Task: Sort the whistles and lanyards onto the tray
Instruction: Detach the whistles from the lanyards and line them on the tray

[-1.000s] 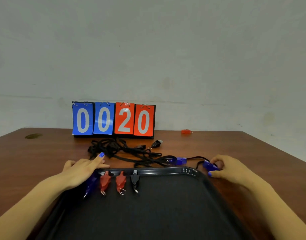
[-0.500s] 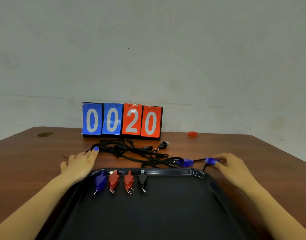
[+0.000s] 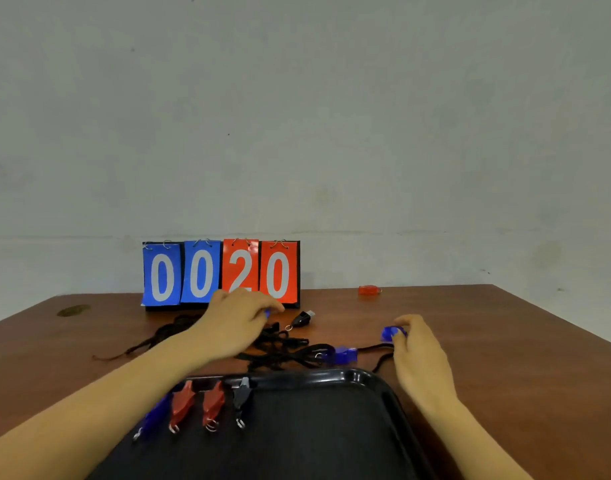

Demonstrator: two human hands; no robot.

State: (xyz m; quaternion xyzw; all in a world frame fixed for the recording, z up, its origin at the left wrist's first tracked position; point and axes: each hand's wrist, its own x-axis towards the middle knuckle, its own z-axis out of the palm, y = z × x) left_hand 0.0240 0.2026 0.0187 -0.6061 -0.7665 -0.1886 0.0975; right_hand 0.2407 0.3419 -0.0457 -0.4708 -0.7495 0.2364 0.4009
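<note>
A black tray (image 3: 331, 375) lies at the near edge. Along its far end lie a blue whistle (image 3: 151, 417), two red whistles (image 3: 181, 405) (image 3: 212, 405) and a black whistle (image 3: 241, 398). Beyond it a tangle of black lanyards (image 3: 280, 344) sits on the table. My left hand (image 3: 238, 323) reaches over that tangle, its fingers pointing at a loose black whistle (image 3: 302, 318) and holding nothing that I can see. My right hand (image 3: 418, 348) pinches a blue whistle (image 3: 392, 333) with a lanyard trailing from it. Another blue whistle (image 3: 342, 355) lies just past the tray rim.
A flip scoreboard (image 3: 221, 275) reading 0020 stands at the back of the brown table. A red whistle (image 3: 368, 290) lies alone far back on the right. The table's right edge (image 3: 556, 317) runs diagonally near my right arm.
My left hand has left the tray's left corner and moved forward and right over the lanyards toward the black whistle. My right hand still holds the blue whistle, slightly lifted.
</note>
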